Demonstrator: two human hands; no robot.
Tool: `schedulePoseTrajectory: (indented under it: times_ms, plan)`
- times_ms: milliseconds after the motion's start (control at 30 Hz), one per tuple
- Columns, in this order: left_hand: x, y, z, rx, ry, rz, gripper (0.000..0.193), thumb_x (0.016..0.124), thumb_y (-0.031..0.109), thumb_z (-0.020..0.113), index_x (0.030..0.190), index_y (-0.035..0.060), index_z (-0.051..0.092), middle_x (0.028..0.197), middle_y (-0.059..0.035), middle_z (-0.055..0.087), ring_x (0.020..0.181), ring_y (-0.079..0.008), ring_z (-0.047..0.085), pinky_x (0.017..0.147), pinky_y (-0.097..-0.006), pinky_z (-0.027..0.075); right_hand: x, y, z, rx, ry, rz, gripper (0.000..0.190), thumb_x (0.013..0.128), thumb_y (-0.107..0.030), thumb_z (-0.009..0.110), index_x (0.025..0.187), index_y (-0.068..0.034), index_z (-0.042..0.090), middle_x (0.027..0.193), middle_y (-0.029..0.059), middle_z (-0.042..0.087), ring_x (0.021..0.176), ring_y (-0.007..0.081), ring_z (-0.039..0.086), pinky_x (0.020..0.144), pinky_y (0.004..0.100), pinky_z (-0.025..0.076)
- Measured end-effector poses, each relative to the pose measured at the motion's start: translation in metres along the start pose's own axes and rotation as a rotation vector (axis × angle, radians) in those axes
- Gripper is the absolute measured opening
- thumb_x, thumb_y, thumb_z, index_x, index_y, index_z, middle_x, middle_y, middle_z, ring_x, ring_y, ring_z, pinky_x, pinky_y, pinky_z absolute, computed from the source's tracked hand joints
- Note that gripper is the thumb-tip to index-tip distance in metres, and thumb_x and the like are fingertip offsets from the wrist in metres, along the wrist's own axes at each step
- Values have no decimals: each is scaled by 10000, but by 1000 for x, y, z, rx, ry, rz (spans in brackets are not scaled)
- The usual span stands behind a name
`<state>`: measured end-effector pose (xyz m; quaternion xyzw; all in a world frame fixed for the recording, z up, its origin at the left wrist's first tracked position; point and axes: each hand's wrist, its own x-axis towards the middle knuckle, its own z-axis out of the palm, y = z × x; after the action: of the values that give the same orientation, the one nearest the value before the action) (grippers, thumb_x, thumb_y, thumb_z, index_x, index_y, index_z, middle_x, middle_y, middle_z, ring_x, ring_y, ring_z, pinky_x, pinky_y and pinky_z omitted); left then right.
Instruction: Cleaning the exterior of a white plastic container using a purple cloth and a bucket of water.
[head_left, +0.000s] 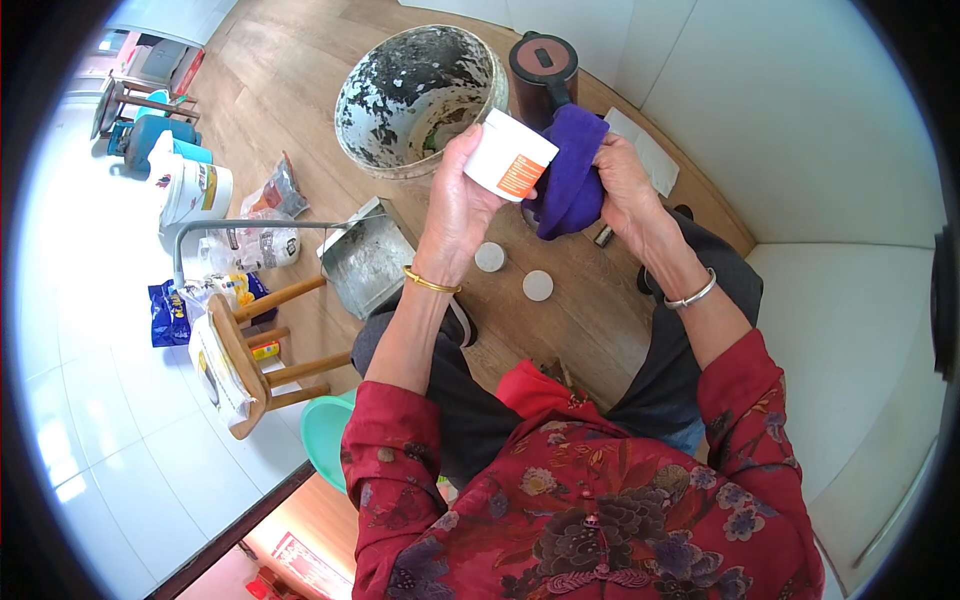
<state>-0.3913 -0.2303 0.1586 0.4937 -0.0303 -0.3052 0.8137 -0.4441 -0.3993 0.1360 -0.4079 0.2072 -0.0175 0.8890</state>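
Observation:
My left hand (458, 205) grips a white plastic jar (504, 150) with an orange printed label, held tilted in front of the bucket. In my right hand (628, 184) is a bunched purple cloth (568, 176), close beside the jar's right side. Part of the cloth hangs below my fingers. On the wood-look floor under my hands lie two round white discs that look like lids, a left one (490, 256) and a right one (538, 286). The fingertips of my right hand are partly hidden by the cloth.
A paint-crusted bucket (420, 90) stands ahead, with an electric kettle (544, 71) at its right. Left are a metal dustpan (365, 259) with a long handle, a wooden stool (251, 360), plastic bags (255, 244) and a white tub (196, 191). White panels (810, 127) rise on the right.

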Motion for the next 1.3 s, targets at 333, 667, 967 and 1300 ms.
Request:
schedulePoseTrajectory:
  times_ms: [333,667,967,1300]
  plan:
    - [3,-2,-4,83,-7,-102,507,902,424,475,1205,18,484,1013,-120,630,801,-223,624,654,-327,488,-2,6,4,-125,-93,-36,383,908,-270,587,1201,-29,533,1116,52,591,1041,131,545,921,318,456]
    - [-12,4,5,452,-154,186,817,720,149,682,1404,-19,268,1111,-127,537,896,-161,567,673,-262,478,-14,-9,18,-131,17,-7,283,910,-248,480,981,3,588,907,62,610,783,123,591,690,292,509]
    - [-12,13,12,516,56,166,664,672,183,735,1245,-21,468,942,-76,582,656,-85,544,513,-208,423,0,3,-1,-214,49,55,203,895,-68,421,960,31,586,853,70,613,786,125,590,690,313,513]
    - [-9,3,3,656,114,131,574,740,193,671,1217,-56,473,910,-83,577,618,-93,538,510,-220,421,-9,8,18,-551,-85,-261,277,897,-243,549,1030,-8,610,871,28,618,769,121,541,708,271,464]
